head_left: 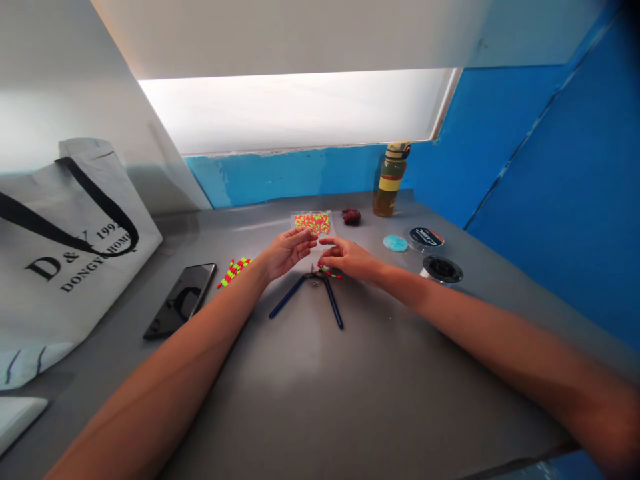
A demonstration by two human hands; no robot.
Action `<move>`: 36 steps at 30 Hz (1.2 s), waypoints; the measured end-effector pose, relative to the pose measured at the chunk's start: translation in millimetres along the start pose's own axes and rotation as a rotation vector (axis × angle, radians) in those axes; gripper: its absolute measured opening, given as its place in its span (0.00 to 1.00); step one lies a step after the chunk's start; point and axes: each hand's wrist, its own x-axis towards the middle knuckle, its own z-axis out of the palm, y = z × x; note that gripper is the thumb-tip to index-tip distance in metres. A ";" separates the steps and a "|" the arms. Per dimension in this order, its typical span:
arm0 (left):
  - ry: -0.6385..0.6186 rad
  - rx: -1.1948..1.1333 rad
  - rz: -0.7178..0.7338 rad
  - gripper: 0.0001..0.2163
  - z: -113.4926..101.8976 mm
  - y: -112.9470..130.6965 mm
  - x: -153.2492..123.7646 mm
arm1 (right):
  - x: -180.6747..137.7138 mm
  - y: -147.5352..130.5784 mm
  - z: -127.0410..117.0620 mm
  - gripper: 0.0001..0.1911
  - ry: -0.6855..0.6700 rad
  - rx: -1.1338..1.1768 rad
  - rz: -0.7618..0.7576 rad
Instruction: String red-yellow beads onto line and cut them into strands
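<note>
My left hand (290,253) is raised above the grey table, its thumb and index finger pinched together. What they hold is too small to make out. Facing it, my right hand (347,257) has its fingers curled in, with a short red and yellow-green beaded strand (331,273) just below the fingertips. Whether the right fingers grip that strand or a thin line is unclear. Under both hands lie pliers with blue handles (334,303), spread apart and pointing toward me. Beyond the hands is a clear bag of red and yellow-green beads (313,222).
Left of my hands are several striped strands (235,270), a black phone (181,300) and a white cloth bag (85,260). At the right stand a line spool (442,269), a round black-labelled case (426,239), a turquoise disc (395,243) and a bottle (390,181). A dark red lump (351,217) lies farther back.
</note>
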 end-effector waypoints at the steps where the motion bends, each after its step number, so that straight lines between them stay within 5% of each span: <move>1: -0.005 -0.001 0.000 0.06 -0.6 -0.3 0.3 | 0.0 0.0 1.2 0.33 0.003 0.005 -0.008; 8: -0.082 -0.020 -0.002 0.06 -2.0 -1.3 0.8 | 7.0 9.1 6.8 0.32 -0.066 0.123 -0.132; 25: -0.083 0.168 -0.104 0.11 -3.2 2.5 -4.4 | 4.9 2.6 1.6 0.13 0.092 0.226 0.076; 32: -0.087 0.259 -0.130 0.14 -7.0 0.5 -4.8 | 7.3 5.9 1.1 0.20 0.147 0.145 0.072; 36: -0.100 0.309 -0.136 0.14 -5.9 -0.9 -5.6 | 5.1 6.1 2.3 0.20 0.185 0.042 -0.063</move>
